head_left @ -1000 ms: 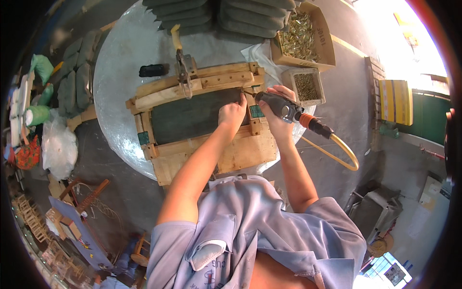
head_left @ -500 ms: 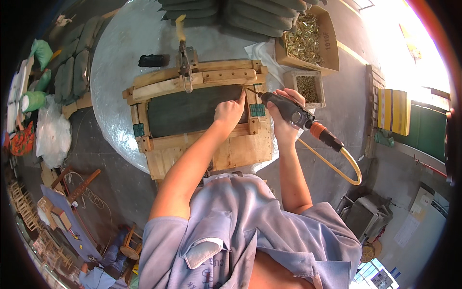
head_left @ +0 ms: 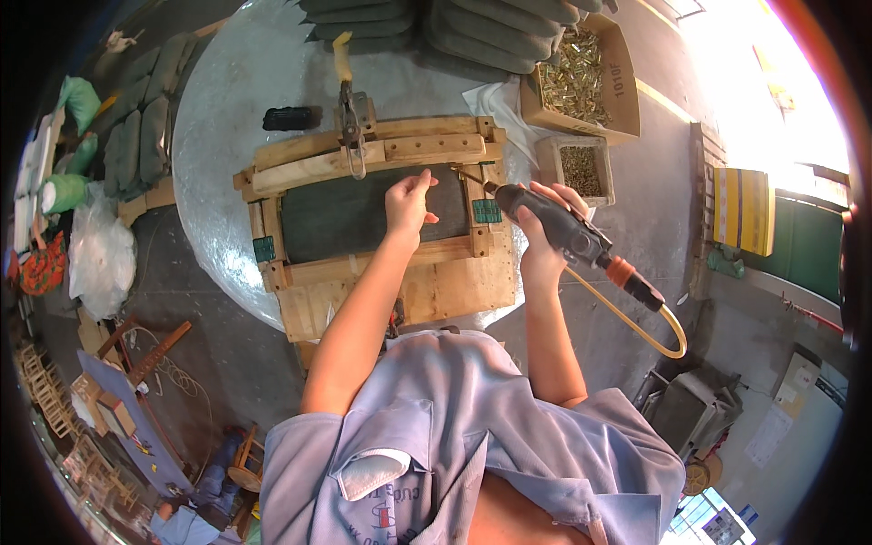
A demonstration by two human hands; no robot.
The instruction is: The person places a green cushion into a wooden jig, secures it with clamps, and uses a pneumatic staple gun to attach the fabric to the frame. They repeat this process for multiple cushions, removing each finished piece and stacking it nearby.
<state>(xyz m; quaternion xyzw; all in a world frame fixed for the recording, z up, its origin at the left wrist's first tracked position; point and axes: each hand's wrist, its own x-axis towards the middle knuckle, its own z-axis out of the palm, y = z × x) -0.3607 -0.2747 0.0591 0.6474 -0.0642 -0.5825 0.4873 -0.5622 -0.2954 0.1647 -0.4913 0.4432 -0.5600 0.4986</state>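
My right hand (head_left: 545, 238) is wrapped round a dark air screwdriver (head_left: 565, 225) with an orange collar and a yellow hose. Its thin bit points left to the upper right corner of a wooden frame (head_left: 427, 247). Inside this frame lies a dark grey padded panel (head_left: 331, 213). Over the panel hovers my left hand (head_left: 409, 209), loosely curled with thumb and index finger apart; nothing shows in it. A metal toggle clamp (head_left: 351, 132) with a yellowish handle sits on the frame's far rail. Whether the bit touches a screw is too small to tell.
Stacked grey cushions (head_left: 490, 32) stand beyond the frame. At the far right are a cardboard box (head_left: 627, 95) of small metallic parts and a smaller bin (head_left: 607, 168) of screws. A black object (head_left: 291, 118) lies left of the clamp. The yellow hose (head_left: 627, 313) loops at right.
My left hand has drawn back leftward from the frame's right corner, its pointing finger now bent. The screwdriver has shifted slightly right and down, its bit still near the corner.
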